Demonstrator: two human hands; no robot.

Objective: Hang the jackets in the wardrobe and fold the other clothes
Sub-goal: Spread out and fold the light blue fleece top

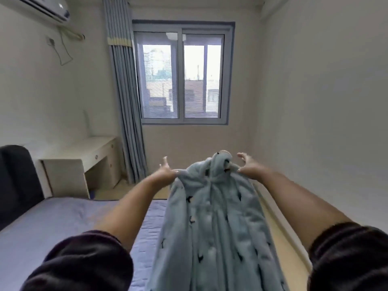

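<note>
Jacket [212, 217], pale blue fleece: hanging at arm's length above the right edge of the bed [52, 227], before the window [182, 80]. Pinching one shoulder with left hand [168, 170], other fingers splayed; pinching the other shoulder near the collar with right hand [246, 164], fingers likewise spread.

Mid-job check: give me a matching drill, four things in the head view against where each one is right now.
Things:
1. fleece jacket
2. desk
3. air conditioner
4. curtain

Places:
A. mounted high, at upper left
B. held up between left hand and right hand
C. gathered at the left of the window
D. beyond the bed, at the left

Pairs: 1-B, 2-D, 3-A, 4-C.
</note>
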